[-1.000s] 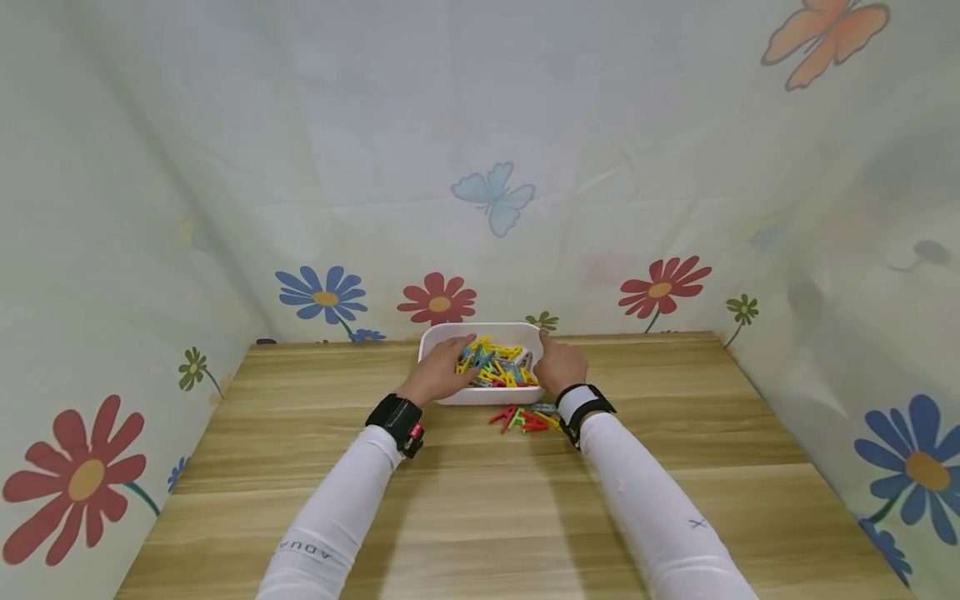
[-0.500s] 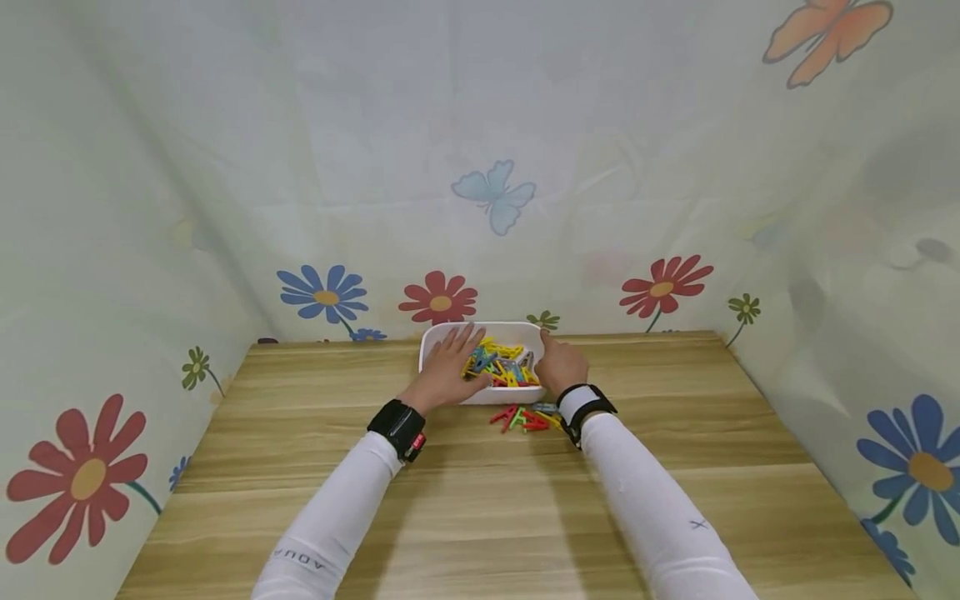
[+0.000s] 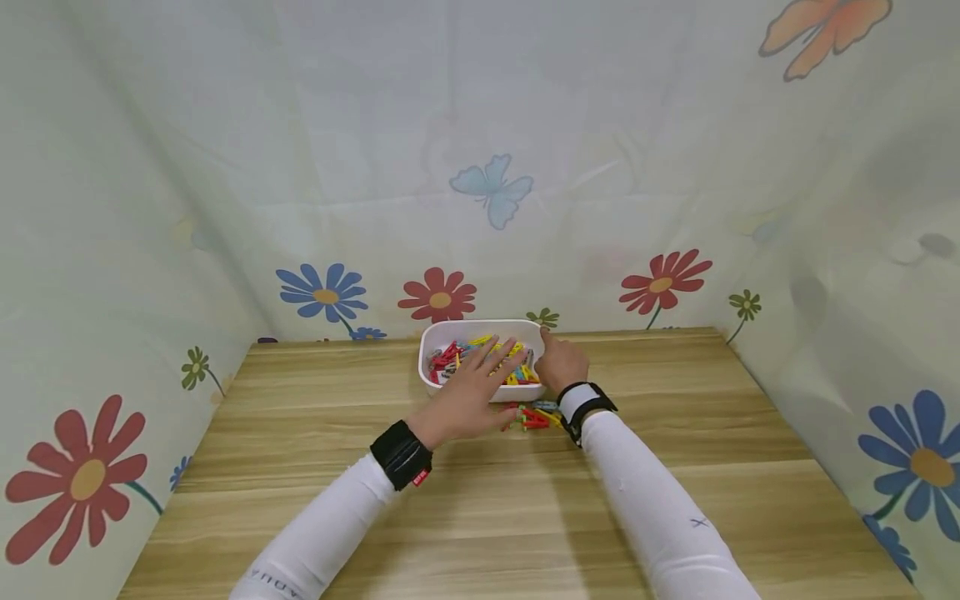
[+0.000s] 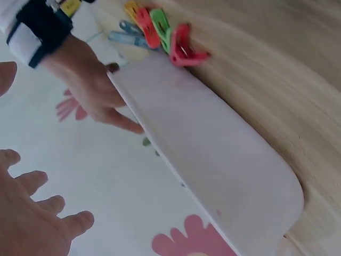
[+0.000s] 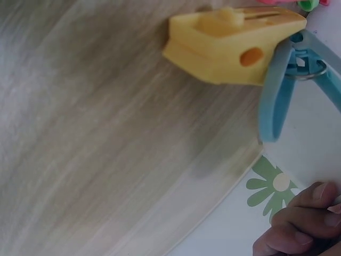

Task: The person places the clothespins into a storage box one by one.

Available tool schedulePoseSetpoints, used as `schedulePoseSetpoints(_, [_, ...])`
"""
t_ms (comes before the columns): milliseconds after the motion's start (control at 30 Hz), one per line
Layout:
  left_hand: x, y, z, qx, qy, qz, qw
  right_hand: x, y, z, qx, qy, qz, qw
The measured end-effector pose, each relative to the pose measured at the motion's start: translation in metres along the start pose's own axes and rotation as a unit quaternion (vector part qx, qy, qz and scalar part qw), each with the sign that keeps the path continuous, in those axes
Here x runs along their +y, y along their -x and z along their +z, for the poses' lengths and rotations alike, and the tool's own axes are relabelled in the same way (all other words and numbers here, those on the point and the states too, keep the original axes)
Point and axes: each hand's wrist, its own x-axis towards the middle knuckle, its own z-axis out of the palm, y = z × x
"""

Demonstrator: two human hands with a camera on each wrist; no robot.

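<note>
A white plastic tub (image 3: 480,323) holds several red, yellow and blue clothespins (image 3: 446,357). My left hand (image 3: 467,402) is over the tub's front side, fingers spread, with nothing in its grasp; the left wrist view also catches this left hand (image 4: 37,224) with its fingers apart. At the tub's right end my right hand (image 3: 564,365) grips the rim, fingers curled on the outside. Several loose clothespins (image 3: 536,422) lie on the table against the tub's front. Close up in the right wrist view are a yellow clothespin (image 5: 213,50) and a blue clothespin (image 5: 277,101).
The wood-grain table (image 3: 480,533) runs back to a flower-printed curtain (image 3: 375,208), which also closes off both sides. The tub stands at the table's back edge, near that curtain.
My left hand has come out from the tub's left part, toward me and right, uncovering red clothespins inside and partly covering the loose ones. The right hand stays on the rim.
</note>
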Motion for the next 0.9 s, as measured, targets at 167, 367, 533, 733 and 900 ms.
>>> schedulePoseSetpoints(167, [0.014, 0.012, 0.006, -0.060, 0.007, 0.020, 0.9980, -0.001, 0.001, 0.000, -0.003, -0.003, -0.001, 1.000])
schedulePoseSetpoints(367, [0.011, 0.023, 0.031, -0.132, -0.002, 0.031, 0.9907, -0.001, 0.002, -0.001, -0.004, -0.008, 0.004, 1.000])
schedulePoseSetpoints(533, [0.006, 0.021, 0.046, -0.148, 0.006, 0.013, 0.9888, -0.001, 0.003, -0.002, -0.006, -0.012, 0.006, 1.000])
schedulePoseSetpoints(733, [0.004, 0.016, 0.059, -0.174, 0.007, 0.003, 0.9847, -0.001, 0.002, 0.000, -0.015, -0.007, 0.010, 1.000])
schedulePoseSetpoints(900, [0.002, 0.010, 0.065, -0.161, -0.013, 0.014, 0.9867, -0.002, 0.001, -0.003, -0.006, -0.009, 0.008, 1.000])
